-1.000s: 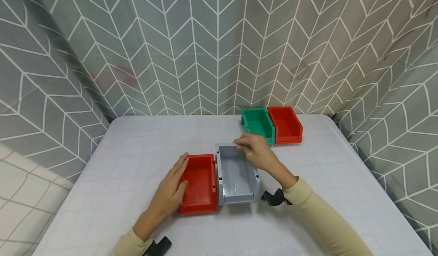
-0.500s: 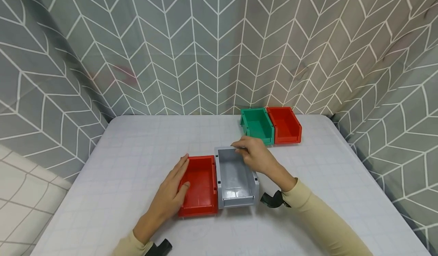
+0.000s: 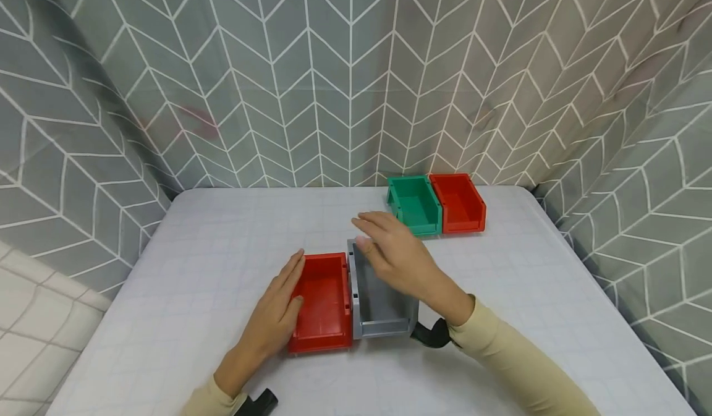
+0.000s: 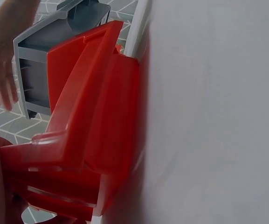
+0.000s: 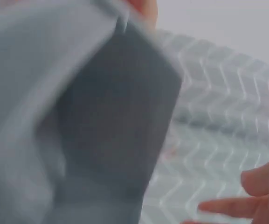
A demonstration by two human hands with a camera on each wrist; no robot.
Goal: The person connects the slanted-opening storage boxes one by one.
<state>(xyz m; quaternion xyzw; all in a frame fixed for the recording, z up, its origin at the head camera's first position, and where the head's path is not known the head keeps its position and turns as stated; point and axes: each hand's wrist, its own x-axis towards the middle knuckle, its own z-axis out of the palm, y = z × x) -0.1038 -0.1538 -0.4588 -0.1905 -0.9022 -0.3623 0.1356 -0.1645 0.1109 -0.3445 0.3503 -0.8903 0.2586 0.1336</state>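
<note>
In the head view a red bin [image 3: 322, 301] stands on the white table, with a grey bin [image 3: 384, 327] close against its right side. My left hand [image 3: 267, 317] holds the red bin by its left wall, fingers along the outside and thumb over the rim. Above the grey bin, my right hand [image 3: 395, 258] has its fingers extended and hides part of the bin's interior. The left wrist view shows the red bin [image 4: 111, 107] near, the grey bin [image 4: 36, 70] behind it. In the right wrist view, the grey bin [image 5: 115, 116] is blurred, with right-hand fingers [image 5: 232, 206] apart from it.
At the back right of the table [image 3: 239, 224] stand a green bin [image 3: 419, 209] and a second red bin [image 3: 458, 203], side by side. A patterned grey curtain [image 3: 328, 82] surrounds the table at the back and sides.
My right hand has let go of the grey bin's far rim; its fingers have straightened and shifted left over the bin. The grey bin moved slightly toward me. My left hand stays on the red bin.
</note>
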